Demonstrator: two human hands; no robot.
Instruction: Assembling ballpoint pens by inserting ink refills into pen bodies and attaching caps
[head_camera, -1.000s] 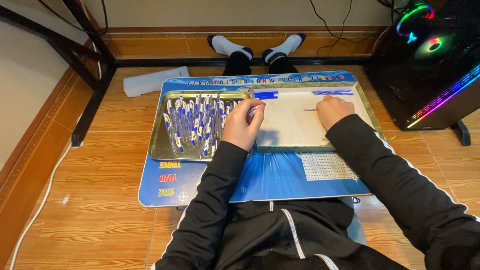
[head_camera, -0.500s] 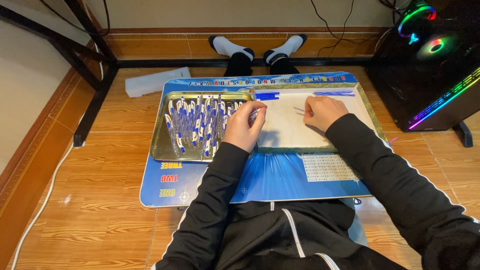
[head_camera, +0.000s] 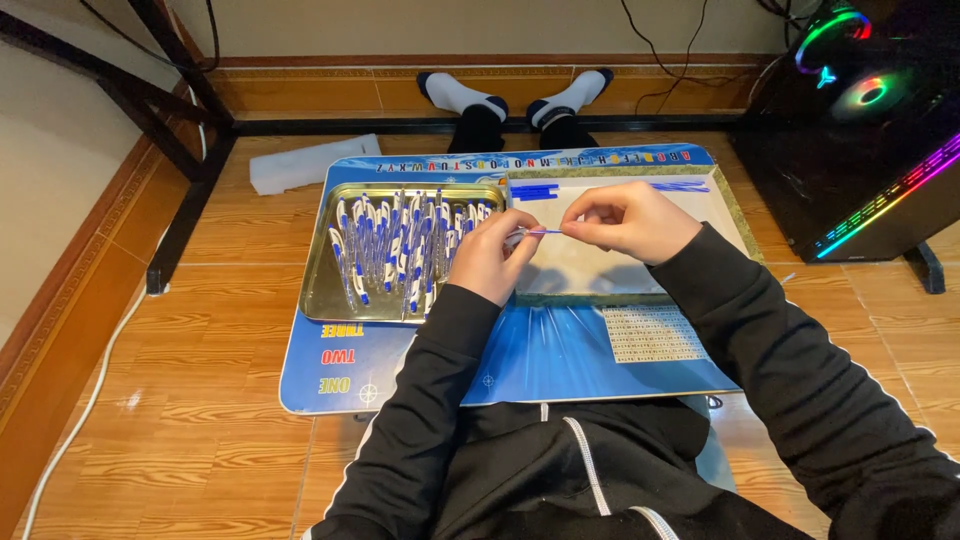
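My left hand (head_camera: 492, 255) holds a white pen barrel above the near edge of a white tray (head_camera: 610, 270). My right hand (head_camera: 628, 218) pinches a thin blue refill (head_camera: 547, 232) whose end meets the barrel in my left hand. The two hands are close together over the white tray. To the left, a metal tray (head_camera: 325, 290) holds several blue-and-white pens (head_camera: 400, 250). A few blue parts (head_camera: 535, 190) lie at the far edge of the white tray. Both trays rest on a blue lap board (head_camera: 560, 365).
A computer case with coloured lights (head_camera: 870, 130) stands at the right. A black table frame (head_camera: 170, 150) and a white cable (head_camera: 90, 400) are on the left. A white packet (head_camera: 300, 165) lies on the tiled floor beyond the board. My socked feet (head_camera: 515, 95) are ahead.
My right hand moved left from the far right of the white tray, carrying a blue refill to my left hand. My left hand stayed near the trays' border.
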